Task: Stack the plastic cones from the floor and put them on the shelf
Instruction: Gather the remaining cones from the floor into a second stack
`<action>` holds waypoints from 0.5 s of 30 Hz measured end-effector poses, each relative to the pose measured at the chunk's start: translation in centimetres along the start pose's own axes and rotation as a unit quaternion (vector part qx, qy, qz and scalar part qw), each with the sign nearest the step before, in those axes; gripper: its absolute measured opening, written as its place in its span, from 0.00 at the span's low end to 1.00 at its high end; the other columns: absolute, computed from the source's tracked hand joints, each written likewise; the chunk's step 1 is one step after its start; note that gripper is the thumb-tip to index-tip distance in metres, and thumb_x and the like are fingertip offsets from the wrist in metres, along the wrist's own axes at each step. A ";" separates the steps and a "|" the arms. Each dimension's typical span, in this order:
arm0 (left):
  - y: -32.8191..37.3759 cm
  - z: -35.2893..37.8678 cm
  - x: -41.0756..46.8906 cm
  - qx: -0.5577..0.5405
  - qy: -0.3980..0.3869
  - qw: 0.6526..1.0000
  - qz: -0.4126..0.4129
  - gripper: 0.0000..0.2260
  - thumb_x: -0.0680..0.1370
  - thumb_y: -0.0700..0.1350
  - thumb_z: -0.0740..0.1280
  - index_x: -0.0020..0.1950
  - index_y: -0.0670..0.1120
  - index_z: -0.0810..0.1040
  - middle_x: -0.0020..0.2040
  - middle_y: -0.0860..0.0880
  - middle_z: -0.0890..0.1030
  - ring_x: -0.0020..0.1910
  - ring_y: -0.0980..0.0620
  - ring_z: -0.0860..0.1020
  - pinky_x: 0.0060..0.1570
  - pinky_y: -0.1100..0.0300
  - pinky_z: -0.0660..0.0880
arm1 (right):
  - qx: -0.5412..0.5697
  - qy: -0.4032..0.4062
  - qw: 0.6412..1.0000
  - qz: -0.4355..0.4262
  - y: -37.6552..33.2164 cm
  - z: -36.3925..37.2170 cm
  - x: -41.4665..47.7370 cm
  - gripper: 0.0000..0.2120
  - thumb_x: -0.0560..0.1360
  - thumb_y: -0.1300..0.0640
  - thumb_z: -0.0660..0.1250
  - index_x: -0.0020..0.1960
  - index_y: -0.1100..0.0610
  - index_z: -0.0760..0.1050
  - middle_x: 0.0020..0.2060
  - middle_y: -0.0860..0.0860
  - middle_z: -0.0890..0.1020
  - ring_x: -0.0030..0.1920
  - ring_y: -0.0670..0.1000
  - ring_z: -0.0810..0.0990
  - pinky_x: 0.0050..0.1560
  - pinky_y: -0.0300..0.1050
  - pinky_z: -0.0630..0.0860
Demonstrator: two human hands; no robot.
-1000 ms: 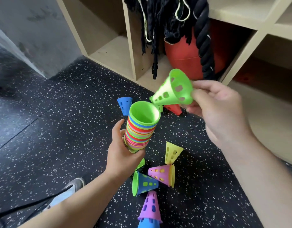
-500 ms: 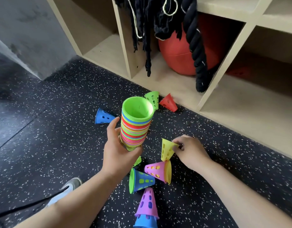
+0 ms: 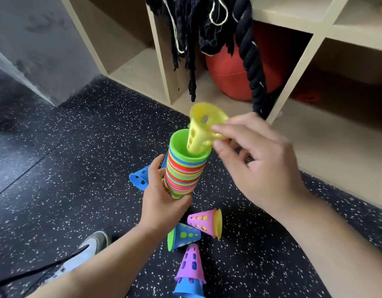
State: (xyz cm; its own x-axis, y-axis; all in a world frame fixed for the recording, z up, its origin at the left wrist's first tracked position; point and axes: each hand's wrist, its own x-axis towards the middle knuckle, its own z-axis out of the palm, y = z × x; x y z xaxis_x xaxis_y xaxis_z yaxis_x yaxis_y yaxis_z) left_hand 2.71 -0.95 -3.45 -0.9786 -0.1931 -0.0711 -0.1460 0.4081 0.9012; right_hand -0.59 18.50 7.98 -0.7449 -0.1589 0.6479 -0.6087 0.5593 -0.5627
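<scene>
My left hand grips the lower end of a tall stack of nested cones, striped in many colours, wide green mouth facing up. My right hand pinches the rim of a yellow perforated cone whose narrow end dips into the stack's mouth. On the floor lie a blue cone behind my left hand, a pink cone inside a yellow one, a blue cone inside a green one, and a purple cone on a blue one.
A pale wooden shelf unit stands behind, its lowest compartments at floor level. A red ball sits in the middle compartment, with black ropes hanging over it. My shoe and a black cable are at lower left on the speckled floor.
My right hand picked the yellow cone up off the floor and brought it to the stack's mouth. Before that, the green cone went into the stack.
</scene>
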 end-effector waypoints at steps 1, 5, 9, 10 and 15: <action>0.1 0.0 0.0 -0.005 0.001 1.000 0.005 0.44 0.66 0.41 0.78 0.75 0.58 0.60 0.60 0.57 0.80 0.55 0.55 0.84 0.58 0.45 0.80 | 0.012 -0.009 1.000 0.015 0.1 0.2 -0.4 0.12 0.78 0.59 0.69 0.60 0.61 0.80 0.53 0.54 0.79 0.39 0.48 0.76 0.37 0.39 0.74; 0.2 -0.4 -0.1 -0.008 0.001 1.000 0.005 0.44 0.67 0.39 0.78 0.75 0.59 0.60 0.62 0.56 0.78 0.56 0.58 0.82 0.59 0.47 0.80 | 0.018 0.052 0.971 0.234 1.0 0.7 -4.7 0.04 0.77 0.58 0.69 0.52 0.53 0.80 0.43 0.48 0.80 0.33 0.50 0.76 0.35 0.44 0.73; -0.1 -0.9 -0.2 -0.008 0.014 1.000 -0.003 0.44 0.65 0.42 0.78 0.75 0.60 0.60 0.63 0.56 0.79 0.58 0.57 0.82 0.61 0.45 0.78 | -0.071 -0.220 0.850 0.473 1.6 3.3 -10.8 0.13 0.73 0.40 0.69 0.43 0.50 0.80 0.35 0.41 0.81 0.37 0.41 0.78 0.39 0.37 0.72; -0.3 -0.9 -0.3 -0.007 0.013 1.000 -0.008 0.43 0.65 0.43 0.78 0.74 0.60 0.60 0.63 0.58 0.79 0.58 0.57 0.82 0.62 0.45 0.78 | -0.060 -0.254 0.831 0.491 1.8 4.0 -12.1 0.14 0.72 0.39 0.69 0.43 0.49 0.81 0.37 0.41 0.82 0.40 0.41 0.79 0.42 0.39 0.75; -0.7 -1.0 -0.8 0.008 0.006 1.000 -0.009 0.44 0.67 0.40 0.79 0.75 0.59 0.60 0.61 0.61 0.78 0.57 0.59 0.82 0.61 0.47 0.79 | -0.013 -0.242 0.810 0.534 2.7 6.0 -14.5 0.06 0.74 0.49 0.71 0.48 0.48 0.84 0.41 0.41 0.85 0.44 0.45 0.82 0.47 0.42 0.79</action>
State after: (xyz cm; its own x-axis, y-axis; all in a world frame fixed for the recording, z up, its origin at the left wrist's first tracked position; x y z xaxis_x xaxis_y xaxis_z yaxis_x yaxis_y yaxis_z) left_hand 3.74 -2.00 -3.60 -0.9740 -0.2111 -0.0816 -0.1656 0.4191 0.8927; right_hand 6.90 17.43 -6.00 -0.8665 0.1311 -0.4817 0.4551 0.6041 -0.6541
